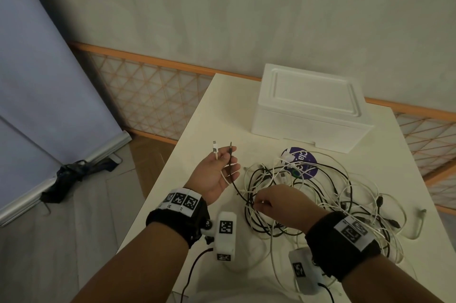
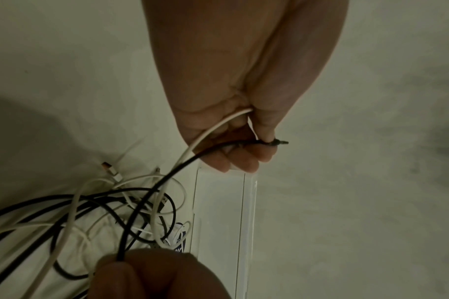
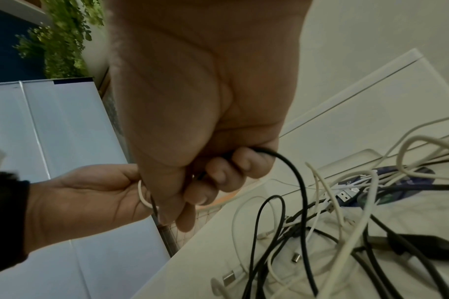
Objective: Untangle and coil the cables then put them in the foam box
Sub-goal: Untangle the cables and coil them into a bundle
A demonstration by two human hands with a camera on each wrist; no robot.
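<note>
The left hand (image 1: 217, 174) is raised palm-up above the left part of the white table (image 1: 222, 110). Its fingers curl around two cable ends: a white cable (image 1: 215, 150) with a small flat connector, and a black audio cable (image 1: 231, 162) ending in a jack plug. Both plugs stand clear of the fingertips (the left wrist view shows the jack plug (image 2: 279, 142) protruding just past the thumb). The white cable (image 2: 213, 131) crosses the palm and drops toward the table.

The right hand (image 1: 278, 204) is positioned to the right of the left hand, just above the near edge of the cable tangle (image 1: 320, 191). Its fingers (image 3: 233, 168) are clenched around the black audio cable (image 3: 295, 176), which emerges from the fist and arcs down into the tangle. The same black cable runs between the two hands.

The cable tangle lies on the table, to the right of centre, and consists of interlaced black and white cables with several loose connectors, including a USB plug (image 3: 346, 194). A round purple sticker (image 1: 306, 162) lies under the far part of the tangle.

The foam box (image 1: 311, 107) stands at the far side of the table, beyond the tangle, with its lid (image 1: 313, 90) in place. Each wrist carries a black strap with printed marker tags.
</note>
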